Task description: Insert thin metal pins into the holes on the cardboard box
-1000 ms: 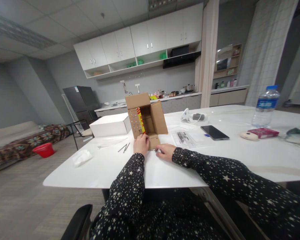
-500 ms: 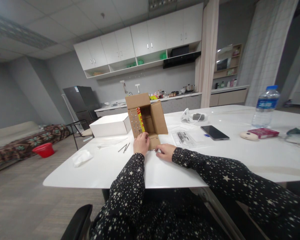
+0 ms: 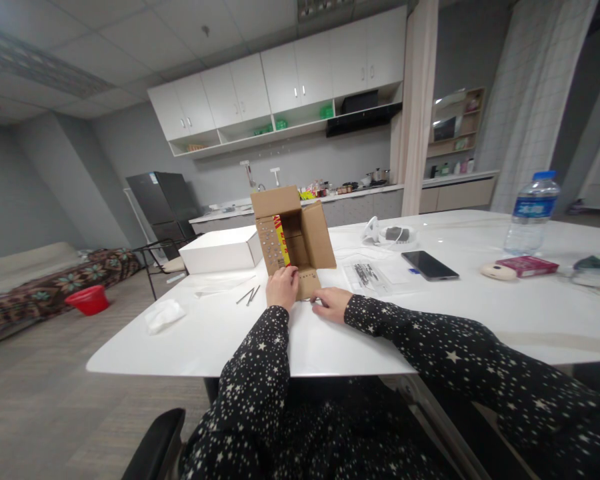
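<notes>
An open brown cardboard box (image 3: 310,233) lies on its side on the white table (image 3: 230,333), its mouth facing me, with a yellow and red item inside. My left hand (image 3: 282,287) rests against the box's lower left flap, fingers curled on its edge. My right hand (image 3: 333,303) lies flat on the table at the box's lower right, fingertips touching the bottom flap. Both sleeves are black with white stars.
A white box (image 3: 221,249) sits left of the cardboard box, with metal tools (image 3: 248,295) and a crumpled tissue (image 3: 163,314) nearby. To the right lie a plastic bag of parts (image 3: 370,275), a phone (image 3: 429,265), a water bottle (image 3: 531,212) and a pink packet (image 3: 527,265).
My left hand's fingers have shifted slightly on the flap's edge. The box and my right hand have stayed in place.
</notes>
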